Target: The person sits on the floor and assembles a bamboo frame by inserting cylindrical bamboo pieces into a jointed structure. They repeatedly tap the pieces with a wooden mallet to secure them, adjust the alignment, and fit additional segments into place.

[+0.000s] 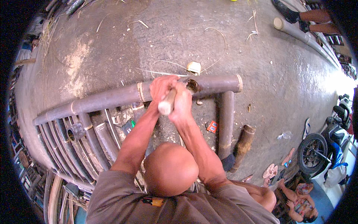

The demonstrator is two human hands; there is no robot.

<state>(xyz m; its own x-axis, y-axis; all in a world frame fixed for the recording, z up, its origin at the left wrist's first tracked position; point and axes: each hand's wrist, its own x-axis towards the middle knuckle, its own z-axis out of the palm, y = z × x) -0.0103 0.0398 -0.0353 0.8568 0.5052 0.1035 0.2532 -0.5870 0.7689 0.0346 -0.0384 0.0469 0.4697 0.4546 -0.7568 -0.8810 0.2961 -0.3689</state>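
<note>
A brown bamboo pole [112, 98] lies across the view, forming the upper rail of a bamboo frame. Over its right half my left hand [163, 88] and my right hand [181, 101] are closed together around a tool with a pale, round-ended wooden handle [166, 108]. The handle's butt points toward me; its working end is hidden by my fingers. Just right of my hands, a dark ragged hole [192, 86] opens in the pole. A bamboo leg [226, 123] joins the rail near its right end.
Left, thin bamboo slats [67, 142] fill the frame. A red packet [212, 126] and a short bamboo piece [243, 147] lie nearby. Beyond the rail sits a yellowish block [194, 67] among fibre strips. A motorbike wheel [312, 153] and another person [302, 201] are lower right.
</note>
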